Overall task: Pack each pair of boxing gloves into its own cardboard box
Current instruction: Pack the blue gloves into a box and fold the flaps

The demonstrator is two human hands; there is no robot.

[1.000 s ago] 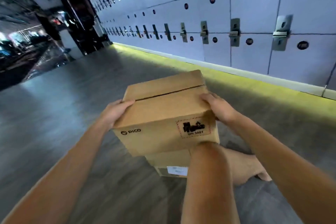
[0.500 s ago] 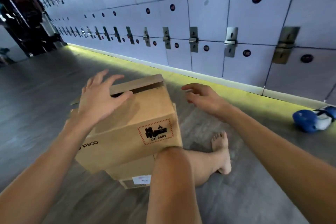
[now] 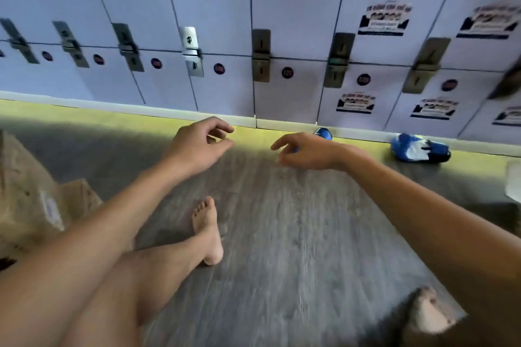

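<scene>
A blue-and-white boxing glove lies on the floor against the locker base at the right. A second blue glove peeks out behind my right hand, mostly hidden. Stacked cardboard boxes sit blurred at the far left edge. My left hand hovers over the grey floor at centre, fingers loosely curled, holding nothing. My right hand reaches out beside it with relaxed fingers, empty, short of the gloves.
A wall of pale lockers with metal latches runs across the back, some bearing stickers. A yellow-lit strip of floor lies along its base. My bare leg and foot stretch across the grey plank floor. A white object shows at the right edge.
Both hands have left the cardboard box, which now sits at the far left. My view has swung right toward the gloves, and both hands now reach out empty over the floor.
</scene>
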